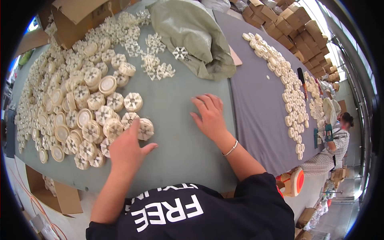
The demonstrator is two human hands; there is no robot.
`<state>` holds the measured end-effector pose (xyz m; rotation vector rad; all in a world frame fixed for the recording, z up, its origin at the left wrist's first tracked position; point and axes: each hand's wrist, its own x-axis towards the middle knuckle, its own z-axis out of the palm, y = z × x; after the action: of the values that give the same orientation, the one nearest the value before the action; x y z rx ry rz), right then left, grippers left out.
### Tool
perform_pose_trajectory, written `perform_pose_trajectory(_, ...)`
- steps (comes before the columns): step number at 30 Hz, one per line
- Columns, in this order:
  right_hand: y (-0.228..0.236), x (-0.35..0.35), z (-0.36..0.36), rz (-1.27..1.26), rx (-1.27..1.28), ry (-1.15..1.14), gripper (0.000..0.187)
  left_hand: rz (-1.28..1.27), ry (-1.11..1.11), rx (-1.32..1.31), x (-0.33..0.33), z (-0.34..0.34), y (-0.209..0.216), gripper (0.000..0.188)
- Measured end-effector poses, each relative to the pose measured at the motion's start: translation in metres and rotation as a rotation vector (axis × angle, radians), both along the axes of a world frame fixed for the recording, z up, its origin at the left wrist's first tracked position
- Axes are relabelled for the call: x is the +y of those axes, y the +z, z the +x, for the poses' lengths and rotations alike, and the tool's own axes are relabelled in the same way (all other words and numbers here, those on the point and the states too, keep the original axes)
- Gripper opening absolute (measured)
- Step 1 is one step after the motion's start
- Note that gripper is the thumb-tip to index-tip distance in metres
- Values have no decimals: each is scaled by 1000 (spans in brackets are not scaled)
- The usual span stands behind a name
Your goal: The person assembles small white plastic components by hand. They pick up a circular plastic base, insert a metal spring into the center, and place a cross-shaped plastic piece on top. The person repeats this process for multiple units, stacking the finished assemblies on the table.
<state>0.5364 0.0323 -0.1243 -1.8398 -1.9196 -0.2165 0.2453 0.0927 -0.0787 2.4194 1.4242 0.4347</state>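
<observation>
My left hand (127, 151) is at the right edge of a big pile of round cream plastic parts (92, 131). Its thumb sticks out to the side, and its fingertips lie over or against the outermost pieces; whether they touch cannot be told. Beside those fingertips is a single round part (145, 129) with dark slots between its spokes. Some parts in the pile show this slotted face, others a smooth ringed one. Over the bare table (180, 152), my right hand (211, 120) has its fingers apart and slightly bent, holding nothing.
Small clear-white star-shaped pieces (158, 68) lie loose near a grey-green sack (192, 36). On the grey cloth-covered table (256, 116) run rows of cream rings (294, 108). Cartons (72, 20) stand at the far left. A co-worker (338, 144) is at the right.
</observation>
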Motion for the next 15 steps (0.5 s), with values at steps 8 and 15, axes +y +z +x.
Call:
perform_pose_trajectory(8,-6,43,-67,-204,529,467,47,80,114,-294,54,-27,24,25)
perform_pose_trajectory(15,-21,44,-95,-191,517,450,34,-108,-133,-106,-12,-36,1,65)
